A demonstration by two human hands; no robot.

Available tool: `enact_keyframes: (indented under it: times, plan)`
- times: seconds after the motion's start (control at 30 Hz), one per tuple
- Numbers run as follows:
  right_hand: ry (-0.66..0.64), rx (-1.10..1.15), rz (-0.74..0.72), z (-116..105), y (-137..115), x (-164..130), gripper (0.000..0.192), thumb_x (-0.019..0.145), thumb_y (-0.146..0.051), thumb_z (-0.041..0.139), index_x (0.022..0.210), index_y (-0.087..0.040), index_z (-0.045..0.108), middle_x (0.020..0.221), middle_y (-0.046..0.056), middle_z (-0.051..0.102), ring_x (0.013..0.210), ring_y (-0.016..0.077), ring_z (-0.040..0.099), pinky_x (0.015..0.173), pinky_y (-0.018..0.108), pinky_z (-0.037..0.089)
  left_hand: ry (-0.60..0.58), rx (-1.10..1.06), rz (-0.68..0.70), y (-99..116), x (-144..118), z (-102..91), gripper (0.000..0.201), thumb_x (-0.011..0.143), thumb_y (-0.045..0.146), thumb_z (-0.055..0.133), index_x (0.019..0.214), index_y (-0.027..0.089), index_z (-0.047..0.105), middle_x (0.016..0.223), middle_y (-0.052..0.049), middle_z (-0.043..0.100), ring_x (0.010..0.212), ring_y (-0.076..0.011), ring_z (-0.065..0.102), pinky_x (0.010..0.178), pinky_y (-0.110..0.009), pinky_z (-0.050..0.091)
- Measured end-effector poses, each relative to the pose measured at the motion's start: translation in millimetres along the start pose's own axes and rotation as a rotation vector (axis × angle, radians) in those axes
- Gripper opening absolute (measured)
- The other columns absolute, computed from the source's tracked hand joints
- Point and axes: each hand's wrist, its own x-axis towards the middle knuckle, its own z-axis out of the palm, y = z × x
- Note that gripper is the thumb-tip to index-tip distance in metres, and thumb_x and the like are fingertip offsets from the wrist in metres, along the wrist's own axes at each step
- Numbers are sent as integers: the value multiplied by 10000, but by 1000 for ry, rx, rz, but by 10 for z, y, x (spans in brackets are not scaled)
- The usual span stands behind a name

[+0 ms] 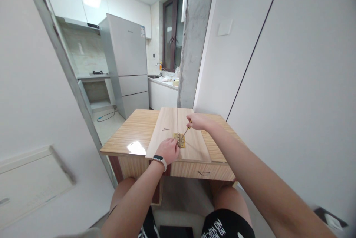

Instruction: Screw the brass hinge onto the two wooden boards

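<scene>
Two pale wooden boards [158, 143] lie side by side on the table, with a narrow seam between them. A brass-coloured hinge [182, 142] lies across the seam near the front. My left hand [169, 149], wearing a wristband, rests on the left board with its fingers bent together against the hinge's left side. In my right hand [197, 121] is a screwdriver [187, 131], closed in the fingers and tilted, its tip down at the hinge's right leaf. Several small dark screws [166, 129] lie on the left board.
The wood-grain table [125, 134] has a drawer with a handle [204, 173] in front of my knees. A white wall [264, 82] stands close on the right. Beyond the doorway are a grey fridge [130, 52], a sink counter [162, 93] and a cable [107, 115] on the floor.
</scene>
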Motion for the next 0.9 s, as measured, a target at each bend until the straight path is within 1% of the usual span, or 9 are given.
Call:
enact_keyframes:
  times: [0.1, 0.2, 0.3, 0.37, 0.43, 0.47, 0.57, 0.7, 0.9]
  plan:
    - [19, 18, -49, 18, 2, 16, 143, 876, -294, 702, 993, -218, 671, 1022, 60, 743, 922, 197, 667, 660, 254, 384, 5, 0, 6, -4, 2, 5, 193, 935, 185, 484, 1061, 181, 630, 1012, -99, 686, 1014, -227, 631, 948, -373, 498]
    - [22, 35, -40, 55, 3, 26, 155, 880, -278, 698, 1020, -220, 665, 1033, 55, 742, 931, 192, 664, 671, 253, 387, 4, -1, 5, -7, 2, 11, 188, 933, 185, 488, 1056, 183, 629, 1011, -98, 685, 1015, -226, 631, 952, -375, 496]
    - [16, 26, 1, 80, 2, 26, 289, 925, -434, 640, 1092, -200, 676, 1091, 112, 735, 988, 233, 670, 746, 283, 435, -1, -4, -1, -4, 1, 10, 186, 933, 182, 486, 1051, 182, 631, 1005, -99, 685, 1012, -229, 632, 953, -379, 496]
    - [4, -2, 43, 74, -3, 23, 452, 970, -552, 518, 1128, -165, 690, 1129, 175, 723, 1035, 276, 673, 808, 325, 462, -2, -6, 0, -2, -1, 7, 183, 933, 180, 484, 1043, 182, 630, 1003, -99, 685, 1012, -230, 632, 951, -381, 497]
    - [-21, -31, 69, 55, -10, 20, 557, 1009, -576, 392, 1136, -137, 710, 1153, 220, 713, 1076, 306, 671, 858, 364, 474, 0, -6, 4, -4, -4, 6, 178, 934, 180, 481, 1033, 184, 629, 1001, -97, 685, 1013, -229, 631, 951, -380, 499]
    - [-38, -40, 77, 44, -14, 20, 567, 1019, -562, 367, 1132, -134, 722, 1162, 230, 710, 1092, 313, 669, 875, 372, 476, 3, -7, 6, -6, -5, 6, 177, 935, 181, 481, 1033, 186, 628, 1003, -96, 685, 1015, -229, 630, 952, -379, 499]
    - [-71, -46, 111, 31, -16, 28, 524, 1017, -517, 412, 1122, -126, 744, 1174, 240, 709, 1116, 314, 667, 890, 362, 483, 13, -7, 11, -15, -10, 13, 186, 935, 182, 483, 1053, 188, 627, 1011, -95, 684, 1023, -228, 629, 954, -378, 499]
    - [-65, -33, 128, 59, 6, 40, 483, 988, -499, 498, 1114, -104, 746, 1150, 238, 718, 1078, 300, 683, 873, 340, 489, 13, -10, 14, -18, -11, 17, 179, 930, 177, 488, 1043, 187, 627, 1004, -94, 683, 1017, -226, 630, 950, -373, 500]
    - [20, -8, 41, 75, 28, 29, 282, 936, -427, 613, 993, -185, 746, 1050, 144, 752, 977, 251, 695, 788, 302, 469, 7, -7, 7, -5, -6, 2, 168, 932, 181, 487, 1028, 187, 624, 998, -95, 684, 1015, -227, 630, 946, -371, 500]
